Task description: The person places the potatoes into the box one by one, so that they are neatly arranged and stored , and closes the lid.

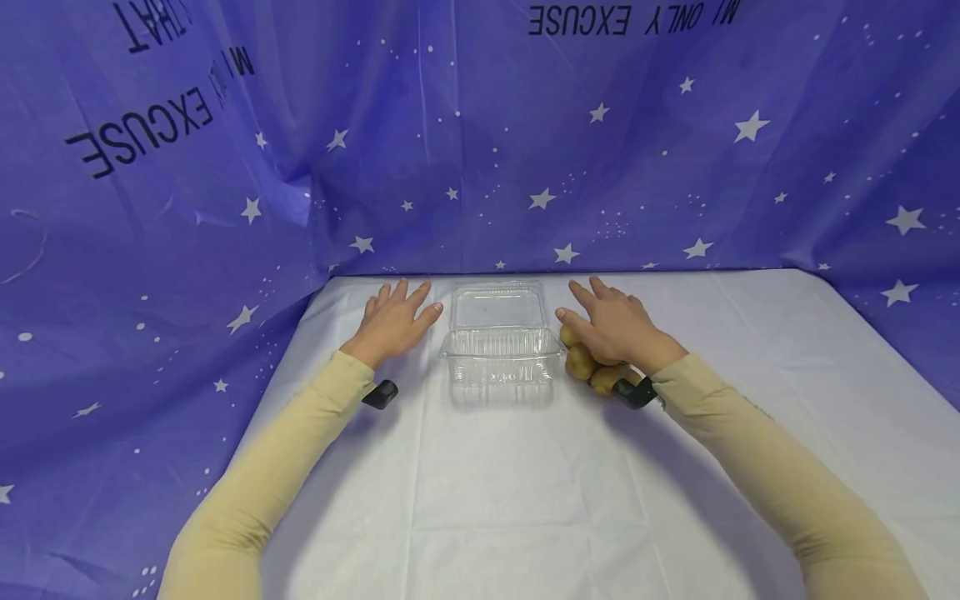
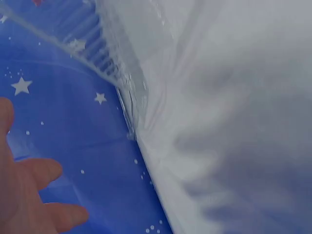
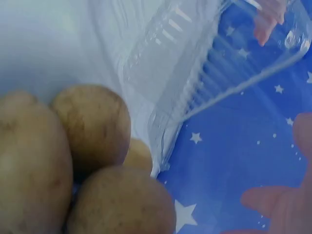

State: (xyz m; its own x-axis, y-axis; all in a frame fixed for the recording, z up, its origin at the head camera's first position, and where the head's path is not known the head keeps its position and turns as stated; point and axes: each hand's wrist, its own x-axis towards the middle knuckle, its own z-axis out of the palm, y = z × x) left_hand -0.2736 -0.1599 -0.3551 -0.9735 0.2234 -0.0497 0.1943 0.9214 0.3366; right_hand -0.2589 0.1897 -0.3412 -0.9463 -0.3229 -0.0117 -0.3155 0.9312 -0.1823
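L hand (image 1: 392, 327) (spread) nr box (image 1: 501, 369); R hand (image 1: 618, 327) by potatoes (image 1: 581, 364).

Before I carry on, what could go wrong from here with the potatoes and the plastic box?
The right hand is over bunched, rounded potatoes, so a knock might roll one across the table.
Neither the left hand nor the right holds the plastic box, so potatoes bumping its side could shift it.
The box's lid is open on its far side, and a passing hand might catch it.

Purple backdrop (image 1: 480, 183): "ONLY EXCUSE" (image 1: 600, 20); at left, "EXCUSE" (image 1: 138, 135); "THAT" (image 1: 156, 23)
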